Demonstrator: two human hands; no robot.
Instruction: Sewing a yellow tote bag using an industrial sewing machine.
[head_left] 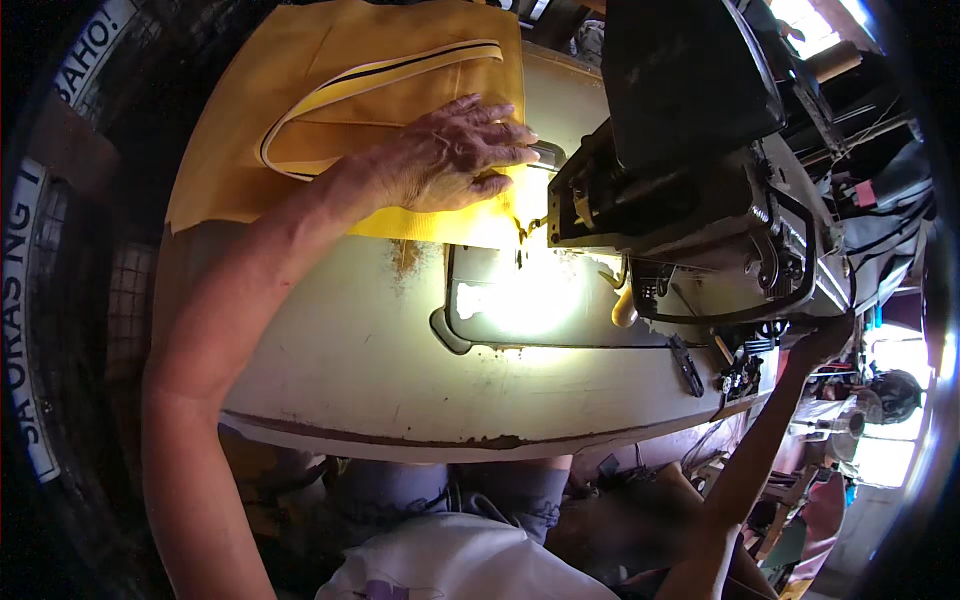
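Observation:
My left hand [460, 155] rests with spread fingers on a yellow sheet of material [225, 150], just left of the needle area of a dark sewing machine [660, 200]. A looped yellow strap with a dark stripe [380, 64] lies on the sheet. The sheet’s edge reaches under the needle area, where the lamp’s glare hides detail. My right hand [820, 340] reaches to the right end of the machine, at about the handwheel; I cannot make out what its fingers hold.
The worn pale worktable [320, 350] carries a small black tool [686, 364] and other small implements near the machine. Signs line the dark left side. At the right are a fan [890, 395], bright windows, cables and piled materials.

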